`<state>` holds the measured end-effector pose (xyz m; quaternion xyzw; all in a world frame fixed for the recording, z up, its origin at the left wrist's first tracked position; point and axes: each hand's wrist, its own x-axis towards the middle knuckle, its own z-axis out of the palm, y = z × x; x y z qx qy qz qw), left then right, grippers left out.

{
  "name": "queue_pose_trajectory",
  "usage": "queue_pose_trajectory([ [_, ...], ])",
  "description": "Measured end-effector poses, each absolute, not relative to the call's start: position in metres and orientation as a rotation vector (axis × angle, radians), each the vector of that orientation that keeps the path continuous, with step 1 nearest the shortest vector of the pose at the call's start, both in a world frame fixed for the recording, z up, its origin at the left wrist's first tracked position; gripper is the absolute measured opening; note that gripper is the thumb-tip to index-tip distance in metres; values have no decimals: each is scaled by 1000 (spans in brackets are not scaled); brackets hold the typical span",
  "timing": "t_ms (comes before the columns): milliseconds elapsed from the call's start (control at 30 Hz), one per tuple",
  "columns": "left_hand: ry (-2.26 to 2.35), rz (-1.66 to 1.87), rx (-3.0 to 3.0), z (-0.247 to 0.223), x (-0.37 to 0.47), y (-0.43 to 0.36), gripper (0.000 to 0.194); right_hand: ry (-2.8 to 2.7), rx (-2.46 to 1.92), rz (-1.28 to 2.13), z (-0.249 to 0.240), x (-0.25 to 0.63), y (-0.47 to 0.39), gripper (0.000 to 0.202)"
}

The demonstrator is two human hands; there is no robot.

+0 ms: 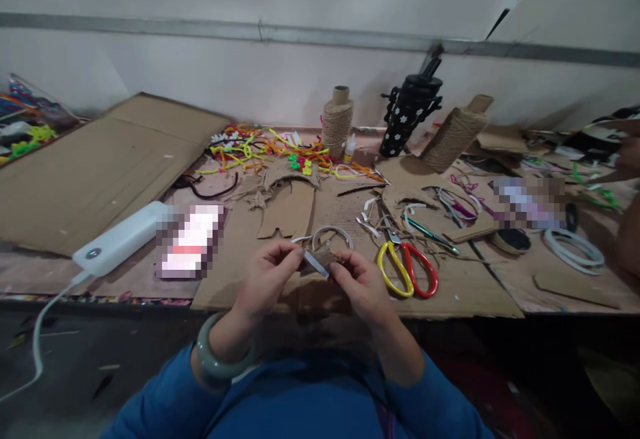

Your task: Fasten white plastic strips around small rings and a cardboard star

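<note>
A short white strip point(316, 264) slants between my two hands near the table's front edge. My left hand point(273, 272) pinches its upper left end, and the fingertips of my right hand point(357, 282) close on its lower right end. Just behind the strip is a small brownish piece point(325, 257), partly hidden by my fingers; I cannot tell what it is. Thin white loops point(333, 231) lie beyond it on the cardboard. Scissors point(407, 269) with one yellow and one red handle rest right of my right hand. Farther back lies a twine-wrapped crescent point(290, 171) beside a twine star point(260, 199).
On the left are a white power bank point(123, 238) with a cable, a lit phone point(193, 242) and a large cardboard sheet point(100, 166). Twine cones point(337, 122) and a black flowered holder point(407, 116) stand at the back. Another person's hand point(627, 156) shows at far right.
</note>
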<state>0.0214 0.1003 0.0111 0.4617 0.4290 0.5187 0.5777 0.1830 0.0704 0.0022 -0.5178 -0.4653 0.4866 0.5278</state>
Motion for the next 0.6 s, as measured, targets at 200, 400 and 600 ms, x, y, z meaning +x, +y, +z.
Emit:
queue_pose_trajectory([
  [200,978,1193,1118,24,27,109,21,-1110,-1112,1329,16,195,78,14],
  [400,939,1242,1154,31,35,115,27,-729,-971,1423,40,192,92,32],
  [600,807,1218,1196,39,44,121,26,-760,-946,1264,53,193,105,30],
])
